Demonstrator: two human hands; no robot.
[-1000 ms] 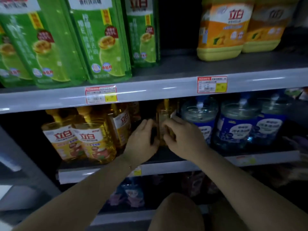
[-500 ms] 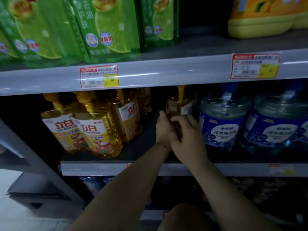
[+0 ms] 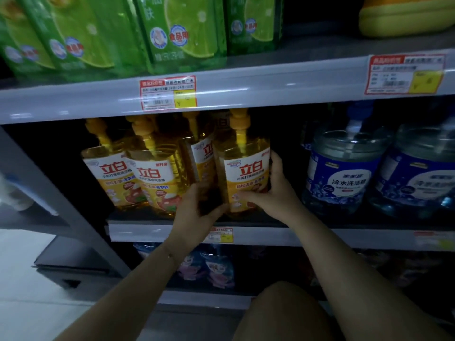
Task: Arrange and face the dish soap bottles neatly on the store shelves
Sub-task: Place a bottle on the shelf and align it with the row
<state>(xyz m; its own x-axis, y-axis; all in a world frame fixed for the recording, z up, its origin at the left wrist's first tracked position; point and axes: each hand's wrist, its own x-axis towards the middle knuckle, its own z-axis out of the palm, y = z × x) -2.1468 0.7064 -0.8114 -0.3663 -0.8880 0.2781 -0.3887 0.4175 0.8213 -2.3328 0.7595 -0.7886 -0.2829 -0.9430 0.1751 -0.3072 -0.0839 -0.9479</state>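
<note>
At the front, bottom of view: a bare knee (image 3: pixel 278 313), with both forearms reaching up from it toward the shelving.
Left hand (image 3: pixel 194 215): cupped at the lower left corner of the held bottle, thumb under its base edge, fingers wrapped against its side.
Right hand (image 3: pixel 273 190): spread on the bottle's right side and lower front, fingers (image 3: pixel 248 194) lying across the label.
Held dish soap bottle (image 3: pixel 242 166): yellow, pump top, clasped between both hands; upright, label facing forward, near the front of the middle shelf (image 3: pixel 320 236). Whether its base rests on the shelf cannot be told.
Neighbouring yellow bottles (image 3: pixel 152 173): three to the left on the same shelf, the two outer ones leaning left, the third turned partly sideways just beside the held bottle.
Blue-label jugs (image 3: pixel 342 173): clear, on the right of the same shelf, a gap apart from the held bottle.
Price tag (image 3: pixel 168 93): red and yellow, on the upper shelf edge.
Upper shelf, farthest: green refill packs (image 3: pixel 179 33) at left, a yellow container base (image 3: pixel 403 18) at right.
</note>
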